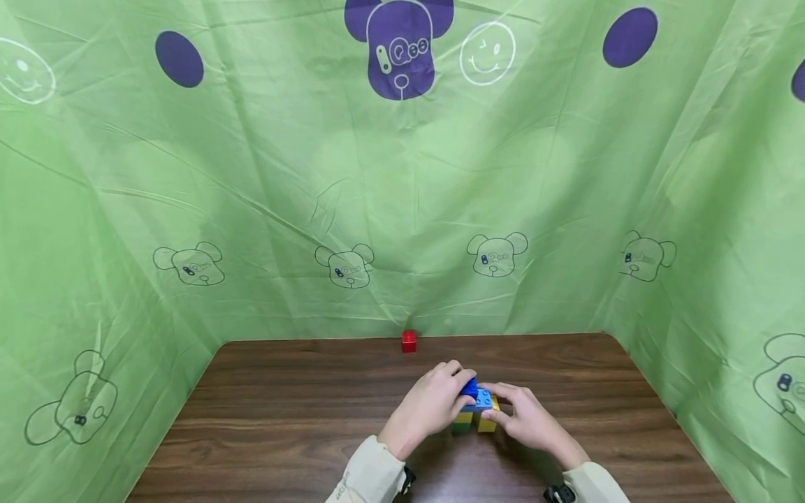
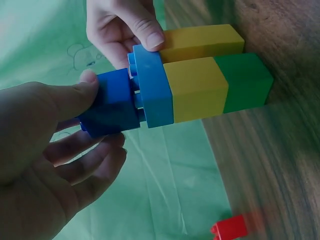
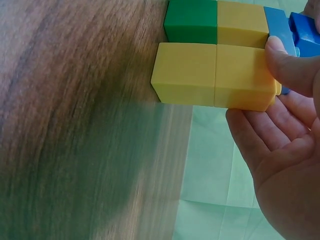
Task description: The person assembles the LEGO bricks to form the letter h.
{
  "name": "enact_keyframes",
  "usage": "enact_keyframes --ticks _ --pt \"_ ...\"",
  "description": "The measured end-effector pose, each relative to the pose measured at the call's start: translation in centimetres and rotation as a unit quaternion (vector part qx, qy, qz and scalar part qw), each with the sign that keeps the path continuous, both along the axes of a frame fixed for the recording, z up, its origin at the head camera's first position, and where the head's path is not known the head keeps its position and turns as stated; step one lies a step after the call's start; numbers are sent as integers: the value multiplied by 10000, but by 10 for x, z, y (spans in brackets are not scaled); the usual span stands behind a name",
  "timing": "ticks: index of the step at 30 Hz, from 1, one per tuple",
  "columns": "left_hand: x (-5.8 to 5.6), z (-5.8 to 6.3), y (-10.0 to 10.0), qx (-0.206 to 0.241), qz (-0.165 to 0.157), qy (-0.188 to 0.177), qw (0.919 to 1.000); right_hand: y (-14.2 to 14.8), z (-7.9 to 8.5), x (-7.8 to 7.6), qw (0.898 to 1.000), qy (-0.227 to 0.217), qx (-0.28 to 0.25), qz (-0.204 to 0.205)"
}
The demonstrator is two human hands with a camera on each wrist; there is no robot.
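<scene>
My left hand (image 1: 429, 399) grips a dark blue toy brick (image 2: 111, 102), thumb on one side and fingers on the other. In the left wrist view this brick sits against the studs of a light blue brick (image 2: 155, 89), with a narrow gap showing between them. The light blue brick tops a column made of a yellow brick (image 2: 197, 91) over a green brick (image 2: 247, 82). Beside it stands a column of two yellow bricks (image 3: 185, 72). My right hand (image 1: 531, 419) pinches the top of this build, its thumb at the upper yellow brick and the light blue edge.
A red brick (image 1: 409, 342) stands alone at the back edge of the brown wooden table (image 1: 283, 412). Green printed cloth (image 1: 428, 181) hangs behind the table and along both sides.
</scene>
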State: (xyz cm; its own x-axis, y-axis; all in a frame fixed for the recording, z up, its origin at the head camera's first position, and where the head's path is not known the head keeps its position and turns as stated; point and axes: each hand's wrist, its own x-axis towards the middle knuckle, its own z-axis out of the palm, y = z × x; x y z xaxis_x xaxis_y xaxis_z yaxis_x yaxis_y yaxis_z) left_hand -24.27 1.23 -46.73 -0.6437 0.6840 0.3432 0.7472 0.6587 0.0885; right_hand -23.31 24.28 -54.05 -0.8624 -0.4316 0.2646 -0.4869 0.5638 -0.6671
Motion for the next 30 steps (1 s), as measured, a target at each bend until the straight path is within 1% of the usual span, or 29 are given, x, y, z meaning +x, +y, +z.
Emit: enact_keyframes --ticks 4,8,11,18,25,27,30 --pt "0 -1 0 -15 62 -40 10000 0 0 0 10000 25 1 -9" --pt "-1 -4 2 54 112 -224 9997 0 -1 0 10000 -84 -33 29" --pt "-1 -4 6 -3 203 -348 9992 0 -1 0 9999 -115 -57 44" --pt "0 7 15 -404 441 -770 9952 0 -2 0 9999 64 -82 -34" --pt "1 11 18 -455 728 -1273 9881 -1 -4 1 9999 -35 -128 -36" --pt "1 12 18 -460 789 -1381 9862 0 -4 0 9998 -77 -166 -55" --pt "0 15 20 -480 840 -1446 9847 0 -4 0 9997 -124 -192 -71"
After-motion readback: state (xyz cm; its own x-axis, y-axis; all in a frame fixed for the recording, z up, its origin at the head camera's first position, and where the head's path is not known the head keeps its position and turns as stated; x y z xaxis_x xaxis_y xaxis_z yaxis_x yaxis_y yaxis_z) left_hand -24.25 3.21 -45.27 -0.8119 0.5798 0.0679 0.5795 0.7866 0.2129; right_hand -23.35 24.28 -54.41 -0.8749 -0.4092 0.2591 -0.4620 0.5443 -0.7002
